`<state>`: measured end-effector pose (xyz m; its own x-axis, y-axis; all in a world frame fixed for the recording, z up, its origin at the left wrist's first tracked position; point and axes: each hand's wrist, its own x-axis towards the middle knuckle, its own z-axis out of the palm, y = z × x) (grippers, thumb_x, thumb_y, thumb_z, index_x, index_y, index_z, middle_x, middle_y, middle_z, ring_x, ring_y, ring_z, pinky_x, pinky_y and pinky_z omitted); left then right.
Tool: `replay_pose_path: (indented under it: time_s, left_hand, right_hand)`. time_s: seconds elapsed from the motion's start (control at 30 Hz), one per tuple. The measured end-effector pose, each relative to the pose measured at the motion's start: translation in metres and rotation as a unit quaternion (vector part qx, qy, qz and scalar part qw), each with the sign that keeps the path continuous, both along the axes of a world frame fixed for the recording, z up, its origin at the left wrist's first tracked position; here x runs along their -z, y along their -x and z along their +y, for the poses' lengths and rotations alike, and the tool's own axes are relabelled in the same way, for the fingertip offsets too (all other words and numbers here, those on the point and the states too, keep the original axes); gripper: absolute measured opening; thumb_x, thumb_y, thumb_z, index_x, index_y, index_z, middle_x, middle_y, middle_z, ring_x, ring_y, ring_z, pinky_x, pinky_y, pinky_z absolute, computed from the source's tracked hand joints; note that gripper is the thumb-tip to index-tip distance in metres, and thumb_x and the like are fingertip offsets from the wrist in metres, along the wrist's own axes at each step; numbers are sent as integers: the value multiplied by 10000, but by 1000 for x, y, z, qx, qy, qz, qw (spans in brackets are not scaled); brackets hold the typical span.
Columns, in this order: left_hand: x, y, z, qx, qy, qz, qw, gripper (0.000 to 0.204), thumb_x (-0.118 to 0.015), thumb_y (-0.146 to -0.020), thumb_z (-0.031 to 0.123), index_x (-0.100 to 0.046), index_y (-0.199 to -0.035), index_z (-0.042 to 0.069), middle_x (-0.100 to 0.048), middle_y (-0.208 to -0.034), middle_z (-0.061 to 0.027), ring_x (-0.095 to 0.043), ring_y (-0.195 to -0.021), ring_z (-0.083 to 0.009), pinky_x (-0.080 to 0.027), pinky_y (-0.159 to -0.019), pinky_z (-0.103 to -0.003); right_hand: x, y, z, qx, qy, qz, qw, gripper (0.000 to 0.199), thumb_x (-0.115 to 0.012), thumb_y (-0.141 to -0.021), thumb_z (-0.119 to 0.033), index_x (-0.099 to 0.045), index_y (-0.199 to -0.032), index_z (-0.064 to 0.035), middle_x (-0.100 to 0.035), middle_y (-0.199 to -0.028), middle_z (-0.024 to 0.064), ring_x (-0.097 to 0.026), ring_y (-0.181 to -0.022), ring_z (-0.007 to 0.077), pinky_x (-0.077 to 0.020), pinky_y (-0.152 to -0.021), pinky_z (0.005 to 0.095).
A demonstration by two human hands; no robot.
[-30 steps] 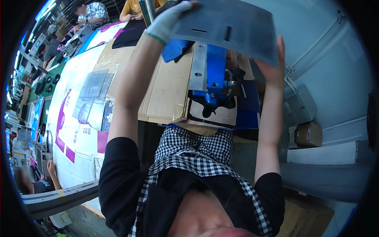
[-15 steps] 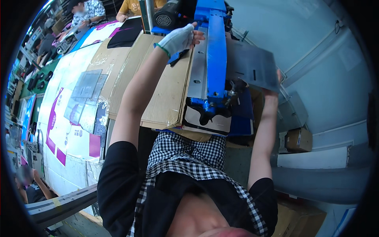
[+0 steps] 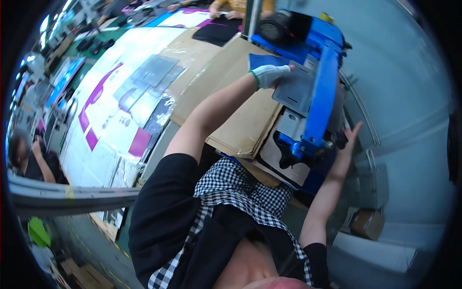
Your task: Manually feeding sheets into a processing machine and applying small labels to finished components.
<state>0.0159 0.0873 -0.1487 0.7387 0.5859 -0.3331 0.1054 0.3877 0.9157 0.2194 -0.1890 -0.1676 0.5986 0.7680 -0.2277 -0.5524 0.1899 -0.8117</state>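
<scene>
Since the earlier frames the grey sheet (image 3: pixel 294 89) has come down from overhead and now lies flat on the bed of the blue machine (image 3: pixel 320 96), with the left hand (image 3: pixel 269 74), in a white glove with a green cuff, pressing on its near corner, fingers curled over the sheet's edge. On the other side of the machine's blue arm, the right hand (image 3: pixel 350 137) is bare and open, fingers spread upward, close to the arm's front end; whether it touches the machine cannot be told. One long edge of the sheet tucks under the blue arm, while the edge toward the person's left lies over a blue cloth piece (image 3: pixel 263 60) and the brown cardboard (image 3: pixel 240 120) that covers the surface. Room to move is tight between the arm and the sheet, and wider over the cardboard to the left. Beyond the cardboard the long surface (image 3: pixel 115 125) runs away, white with purple shapes and clear plastic-wrapped grey sheets (image 3: pixel 149 77) lying flat on it. At its far end another person's hands (image 3: pixel 226 14) rest near a black cloth (image 3: pixel 216 31). To the right a pale blue-grey wall (image 3: pixel 409 96) stands close behind the machine, with a small cardboard box (image 3: pixel 368 224) low against it.
</scene>
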Motion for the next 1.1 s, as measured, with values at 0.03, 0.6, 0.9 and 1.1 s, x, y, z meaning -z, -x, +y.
replay_pose_path:
  time_s: [0.03,0.6,0.9,1.1]
  left_hand:
    - [-2,3,-1,-16,-10,-6,1000,481,-635,-754,476,-571,-932,34,-593,-861,-112,-557,-772,-235,-443,-656,-315]
    - [-87,227,30,-504,-449,-161,720,235,-610,-802,226,-613,-837,-7,-607,-705,-78,-495,-527,-117,-353,-459,-219]
    - [-164,293,177,-459,-776,276,335,309,-610,-735,295,-613,-969,93,-618,-845,-109,-573,-691,-224,-433,-624,-314]
    - [-46,201,119,-108,-697,220,674,321,-569,-801,295,-611,-1045,90,-613,-965,-108,-587,-861,-216,-453,-821,-347]
  right_hand:
    - [3,-4,-8,-12,0,-1,1000,781,-239,-842,-666,-426,-1253,-29,-548,-1060,120,-535,-936,184,-423,-751,298]
    - [-121,147,6,56,-60,-573,816,296,-552,-868,-169,-535,-1119,-14,-615,-935,74,-553,-809,106,-437,-715,204]
    - [-116,146,2,103,-33,-572,813,255,-609,-813,-65,-575,-1056,1,-643,-868,83,-594,-715,123,-482,-660,220]
    - [-111,145,-1,152,-29,-633,759,208,-637,-802,-91,-615,-982,9,-651,-743,68,-577,-581,111,-486,-582,212]
